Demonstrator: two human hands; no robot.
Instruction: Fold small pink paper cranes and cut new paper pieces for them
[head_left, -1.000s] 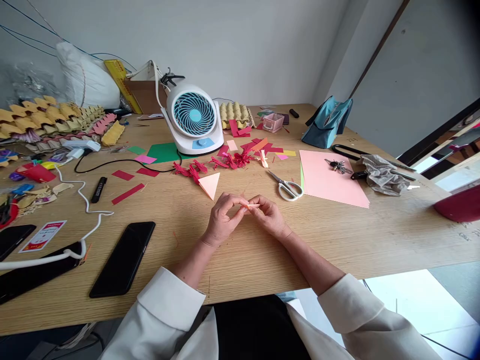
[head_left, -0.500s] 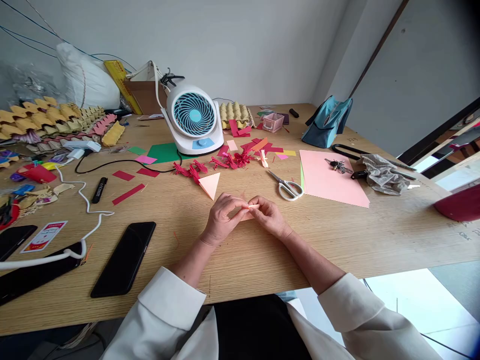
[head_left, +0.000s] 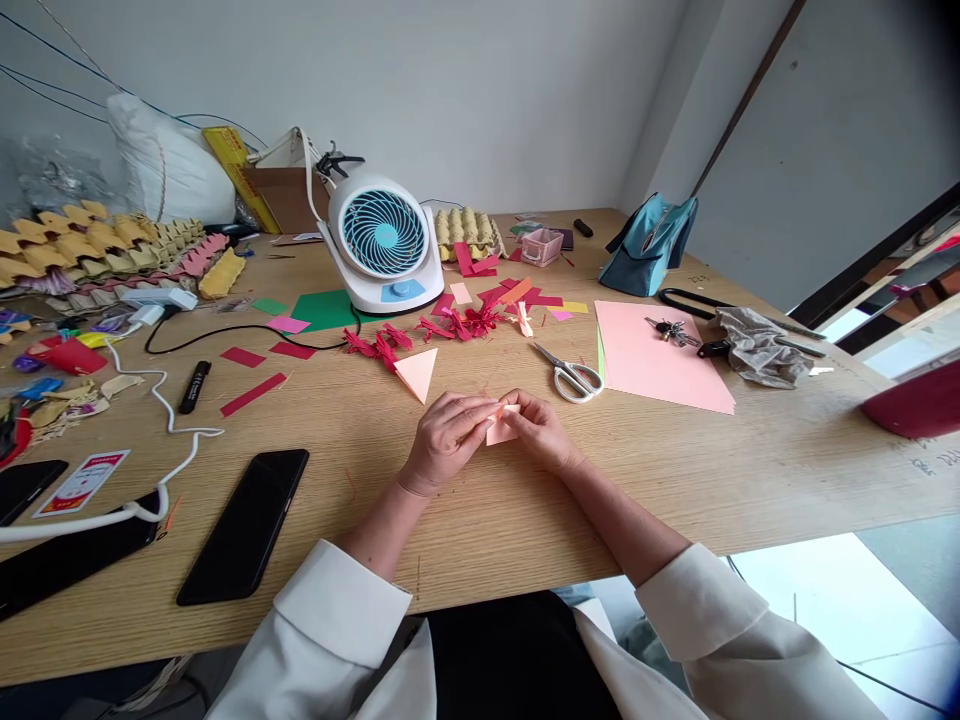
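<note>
My left hand (head_left: 448, 440) and my right hand (head_left: 541, 430) meet over the middle of the table, both closed on one small piece of pale pink paper (head_left: 501, 430). Its upper edge is pinched between the fingertips and partly hidden by them. The lower part hangs in view as a small light square. Just beyond my left hand lies a folded pale peach paper triangle (head_left: 418, 374). White-handled scissors (head_left: 576, 378) lie beyond my right hand, their blades pointing away to the left.
A white fan (head_left: 386, 245) stands at the back, with crumpled red paper pieces (head_left: 457, 325) before it. Pink paper sheets (head_left: 660, 360) with keys (head_left: 673, 331) on them lie to the right. A black phone (head_left: 244, 525) and a marker (head_left: 195, 387) lie to the left.
The pale pink paper has turned up between my fingers, so more of its face now shows. My left fingers have straightened across its top. The view has shifted slightly.
</note>
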